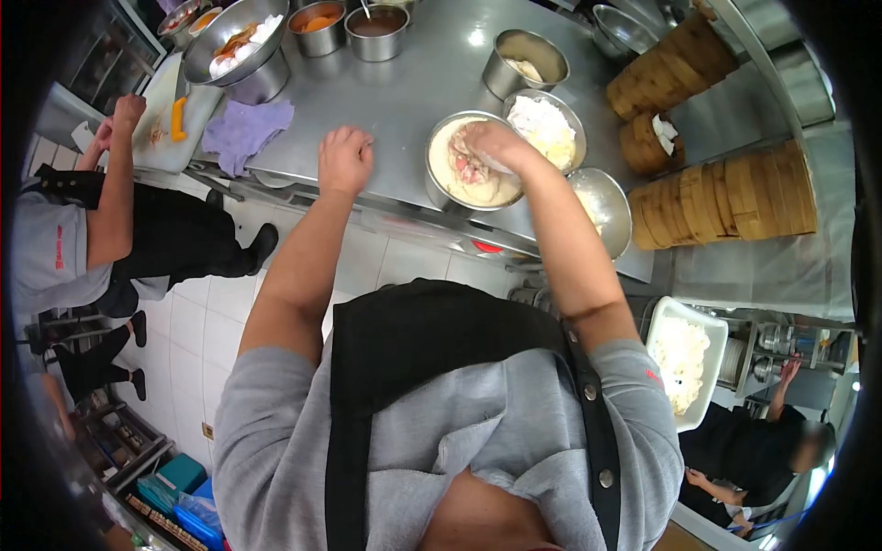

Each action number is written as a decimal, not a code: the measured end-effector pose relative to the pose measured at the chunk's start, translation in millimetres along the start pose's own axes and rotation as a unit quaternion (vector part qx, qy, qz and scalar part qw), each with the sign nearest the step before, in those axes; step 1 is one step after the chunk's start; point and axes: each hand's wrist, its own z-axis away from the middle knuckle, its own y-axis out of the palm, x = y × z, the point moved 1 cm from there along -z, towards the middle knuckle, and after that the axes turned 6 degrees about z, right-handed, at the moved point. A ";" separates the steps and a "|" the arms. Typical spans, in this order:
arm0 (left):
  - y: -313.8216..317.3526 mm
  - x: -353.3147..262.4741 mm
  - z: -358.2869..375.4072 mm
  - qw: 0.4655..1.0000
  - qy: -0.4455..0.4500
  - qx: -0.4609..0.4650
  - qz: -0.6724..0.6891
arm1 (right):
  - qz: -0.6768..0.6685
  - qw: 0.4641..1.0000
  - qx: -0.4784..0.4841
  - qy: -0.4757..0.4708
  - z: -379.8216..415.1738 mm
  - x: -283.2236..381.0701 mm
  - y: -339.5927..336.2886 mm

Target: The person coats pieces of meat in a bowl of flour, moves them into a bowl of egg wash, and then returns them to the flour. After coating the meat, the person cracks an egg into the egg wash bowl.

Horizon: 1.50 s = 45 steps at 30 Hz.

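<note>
My right hand (pixel 496 147) is down inside a round metal bowl (pixel 430 165) at the table's front edge. A pale, wet mixture (pixel 482 190) with pinkish pieces fills this bowl. White residue coats the hand; its fingertips are sunk in the mixture and hidden. Left of the bowl, my left hand (pixel 346 159) rests on the steel table, fingers curled in and nothing visible in them. Behind the right hand stands a bowl of white, fluffy-looking food (pixel 544 127). Another metal bowl (pixel 614 207) with pale contents is partly under my right forearm.
Bamboo steamers (pixel 726 197) are stacked at the right. A deep metal pot (pixel 525 60) stands farther back. At the left lie a purple cloth (pixel 243 133) and a yellow-handled knife (pixel 178 119) on a cutting board (pixel 156 151). A co-worker (pixel 110 211) stands there; another person (pixel 753 455) is lower right.
</note>
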 end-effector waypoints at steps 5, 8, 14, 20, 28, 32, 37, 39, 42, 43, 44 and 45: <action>-1.2 -0.3 1.8 0.999 -0.039 0.033 -0.008 | -0.322 0.940 0.096 0.068 27.6 32.1 -20.8; -2.0 -0.4 0.7 1.000 0.001 0.002 0.004 | -0.015 0.999 -0.017 -0.040 8.5 -15.7 10.5; -4.3 -2.4 0.9 1.000 -0.017 0.022 -0.007 | 0.082 0.992 0.042 0.090 38.0 36.6 -15.9; -2.6 -0.5 1.4 1.000 -0.013 0.016 -0.009 | 0.349 0.931 -0.030 0.097 48.9 52.7 9.9; -0.3 2.0 2.6 0.999 -0.027 0.020 0.007 | 0.359 0.926 -0.065 0.096 40.9 39.0 12.7; -0.5 1.3 0.7 0.999 -0.024 0.023 0.009 | 0.291 0.951 -0.075 0.080 44.0 35.4 -1.1; -3.1 -2.2 2.9 1.000 -0.023 0.017 -0.007 | -0.117 0.992 0.023 0.036 33.4 -15.1 -32.5; -4.3 -2.3 1.2 1.000 -0.018 0.013 -0.002 | -0.304 0.949 0.062 0.063 32.7 -19.6 -33.7; -2.7 -1.9 0.4 1.000 -0.013 0.011 0.000 | -0.505 0.859 0.063 0.064 40.0 -19.8 -24.7; -3.0 -2.2 0.3 1.000 -0.011 0.009 0.000 | -0.526 0.844 0.074 0.074 42.4 -9.5 -24.8; -3.6 -2.2 0.3 1.000 -0.009 0.008 -0.002 | -0.546 0.829 0.085 0.085 42.8 -3.9 -24.9; -3.9 -2.2 0.3 1.000 -0.011 0.009 -0.002 | -0.552 0.823 0.108 0.083 42.4 -3.3 -23.8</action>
